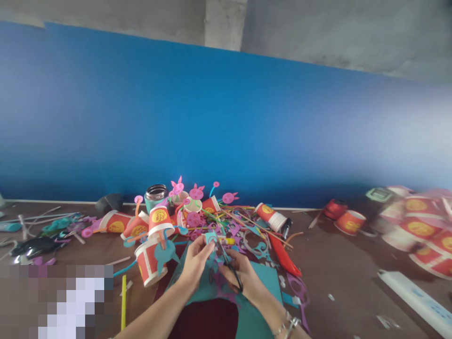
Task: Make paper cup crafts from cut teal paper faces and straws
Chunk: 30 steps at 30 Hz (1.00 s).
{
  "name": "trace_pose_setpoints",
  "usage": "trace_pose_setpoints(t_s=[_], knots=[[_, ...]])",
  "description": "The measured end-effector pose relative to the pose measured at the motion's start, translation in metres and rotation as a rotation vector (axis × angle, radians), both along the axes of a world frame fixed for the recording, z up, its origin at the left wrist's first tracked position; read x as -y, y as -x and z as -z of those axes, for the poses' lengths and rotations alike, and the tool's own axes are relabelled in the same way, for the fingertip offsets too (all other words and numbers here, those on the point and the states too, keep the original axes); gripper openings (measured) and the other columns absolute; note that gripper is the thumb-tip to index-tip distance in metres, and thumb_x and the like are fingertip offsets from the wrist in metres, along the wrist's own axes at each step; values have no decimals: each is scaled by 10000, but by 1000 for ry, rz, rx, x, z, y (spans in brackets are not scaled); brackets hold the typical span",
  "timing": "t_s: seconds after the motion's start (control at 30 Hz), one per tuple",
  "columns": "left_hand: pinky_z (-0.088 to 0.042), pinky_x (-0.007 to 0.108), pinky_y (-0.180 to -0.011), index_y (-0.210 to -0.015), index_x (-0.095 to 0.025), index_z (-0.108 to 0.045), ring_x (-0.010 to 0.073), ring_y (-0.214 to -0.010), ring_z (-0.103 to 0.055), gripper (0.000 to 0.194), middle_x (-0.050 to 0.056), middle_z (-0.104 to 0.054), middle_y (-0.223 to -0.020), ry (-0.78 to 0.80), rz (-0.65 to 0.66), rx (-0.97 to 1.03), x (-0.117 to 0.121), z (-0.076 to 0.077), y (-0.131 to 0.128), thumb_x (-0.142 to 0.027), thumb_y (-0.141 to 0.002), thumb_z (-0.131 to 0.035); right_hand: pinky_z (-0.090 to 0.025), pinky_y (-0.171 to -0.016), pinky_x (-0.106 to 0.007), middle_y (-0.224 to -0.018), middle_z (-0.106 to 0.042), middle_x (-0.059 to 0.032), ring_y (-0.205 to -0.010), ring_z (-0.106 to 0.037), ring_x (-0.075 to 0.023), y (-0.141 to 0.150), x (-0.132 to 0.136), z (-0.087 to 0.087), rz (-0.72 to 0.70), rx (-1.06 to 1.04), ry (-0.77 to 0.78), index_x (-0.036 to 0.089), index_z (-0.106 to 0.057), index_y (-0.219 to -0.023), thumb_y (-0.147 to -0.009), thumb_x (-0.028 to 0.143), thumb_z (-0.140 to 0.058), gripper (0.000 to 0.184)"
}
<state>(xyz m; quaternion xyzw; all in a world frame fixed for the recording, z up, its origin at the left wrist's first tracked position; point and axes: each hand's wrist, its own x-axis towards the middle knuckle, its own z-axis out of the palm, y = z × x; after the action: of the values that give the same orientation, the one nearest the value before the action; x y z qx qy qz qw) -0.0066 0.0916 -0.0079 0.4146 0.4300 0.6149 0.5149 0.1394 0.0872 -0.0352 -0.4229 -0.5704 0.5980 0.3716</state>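
My left hand (196, 261) pinches a small teal paper cutout (211, 238) near the table's front middle. My right hand (243, 275) is closed round black-handled scissors (231, 266), whose blades point up toward the cutout. Both hands hover over a teal paper sheet (263, 282) lying on the brown table (353, 278). A red and white paper cup (150, 261) with a teal shape stuck to it lies just left of my left hand. A bracelet shows on my right wrist.
Several red paper cups, pink paper rabbits on straws, coloured straws and paper scraps crowd the table behind my hands. A lidded jar (156, 194) stands at the back. More cups (420, 230) pile at the right, above a white power strip (416, 299). A blue wall rises behind.
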Motion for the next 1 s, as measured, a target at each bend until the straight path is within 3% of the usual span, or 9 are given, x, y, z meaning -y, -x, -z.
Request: trace_pose_setpoints(t_s=[0.67,0.83,1.0], knots=[[-285,205,-523,-581,-169,-498,84,-518,-342,351,-60,-434,-520,-15,-14,-5,-1,2,0,-461,-684,-662,-241,-296,-155,-386,-404,121,-293,-316,-38,1,1,-5,16,16,25,109,-482,-1094,-627,533,-725,676],[-282,211,-522,-579,-168,-496,85,-527,-333,350,-61,-418,-530,-51,50,-39,-2,6,1,-451,-692,-668,-308,-305,-164,-448,-472,96,-315,-405,-62,1,0,0,33,1,48,117,-476,-1138,-629,530,-719,699],[-293,217,-535,-599,-165,-510,90,-546,-348,327,-52,-432,-556,-64,73,-45,-3,10,2,-434,-709,-660,-286,-311,-157,-431,-446,105,-315,-368,-47,1,1,0,43,-22,23,122,-498,-1130,-643,512,-718,662]])
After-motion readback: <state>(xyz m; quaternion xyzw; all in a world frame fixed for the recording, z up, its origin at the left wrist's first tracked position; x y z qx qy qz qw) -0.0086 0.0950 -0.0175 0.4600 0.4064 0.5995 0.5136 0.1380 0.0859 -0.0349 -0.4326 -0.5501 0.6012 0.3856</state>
